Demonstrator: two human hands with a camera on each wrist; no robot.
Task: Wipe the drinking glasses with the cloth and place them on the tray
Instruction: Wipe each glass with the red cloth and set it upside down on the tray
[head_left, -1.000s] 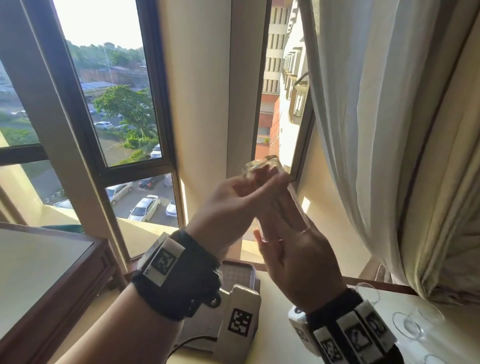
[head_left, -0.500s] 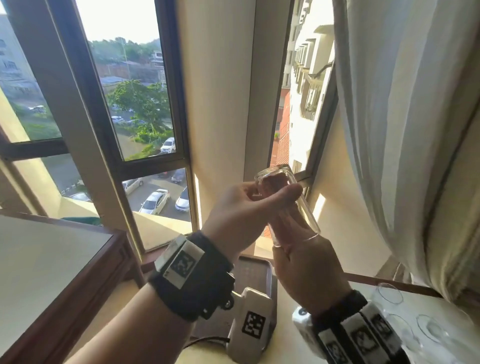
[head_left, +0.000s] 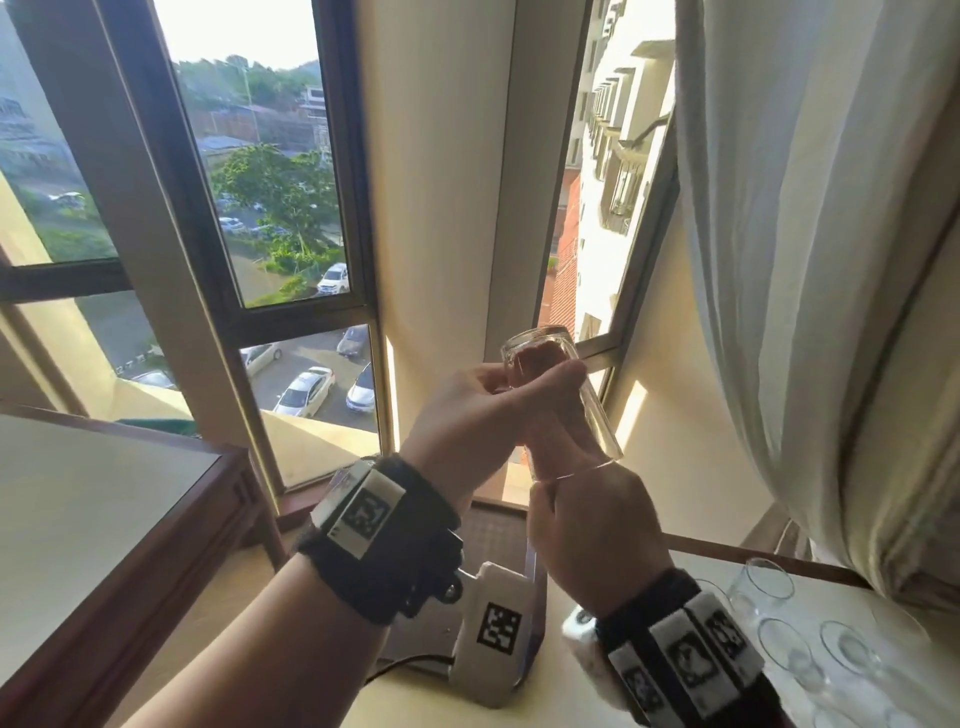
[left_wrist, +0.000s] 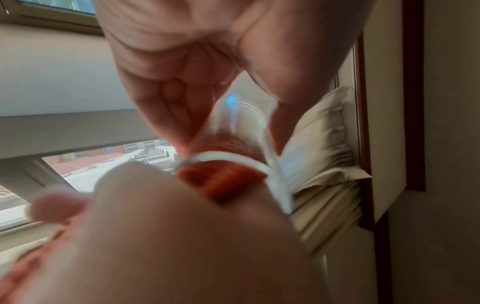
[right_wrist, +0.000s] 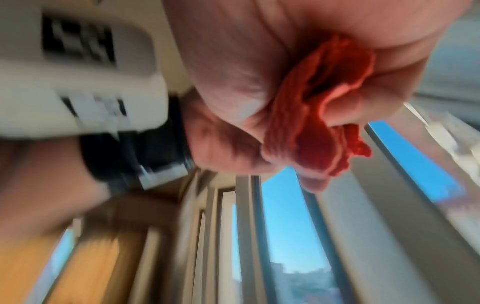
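Overhead, left hand (head_left: 470, 415) grips glass (head_left: 558, 395) near its base, raised before the window (head_left: 291, 208), mouth tilted down. Right hand (head_left: 592, 525) clutches red cloth (right_wrist: 319, 115), fingers pushed inside. More glasses (head_left: 789, 649) stand lower right.

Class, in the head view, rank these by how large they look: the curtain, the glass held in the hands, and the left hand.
1. curtain, by far the largest.
2 and 3. left hand and held glass look alike, the glass partly hidden by fingers: unranked.
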